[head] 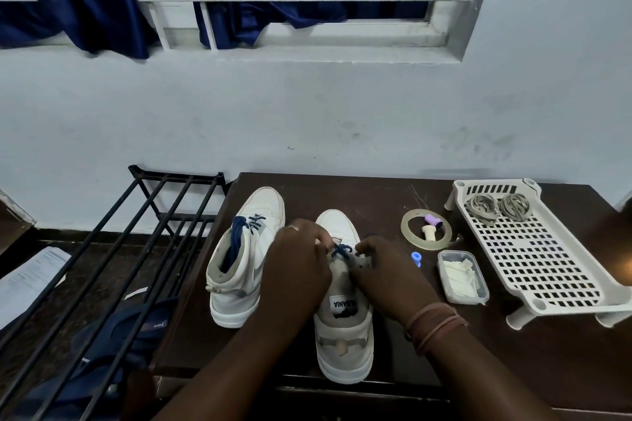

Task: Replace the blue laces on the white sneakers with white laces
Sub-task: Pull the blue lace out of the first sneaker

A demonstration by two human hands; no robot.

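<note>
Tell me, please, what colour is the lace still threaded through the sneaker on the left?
Dark blue lace, against the white sneaker; the head view shows it.

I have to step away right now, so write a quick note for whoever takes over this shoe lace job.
Left hand and right hand: both pinching the blue lace on the right sneaker, close together over the eyelets.
Left sneaker: beside it on the dark table, its blue lace still in.
Two bundled pale laces lie in the white slotted tray at the right.
Done: the right sneaker's lower eyelets look empty. No new lace is threaded.
Left: finish pulling both blue laces, then thread the new ones.
</note>
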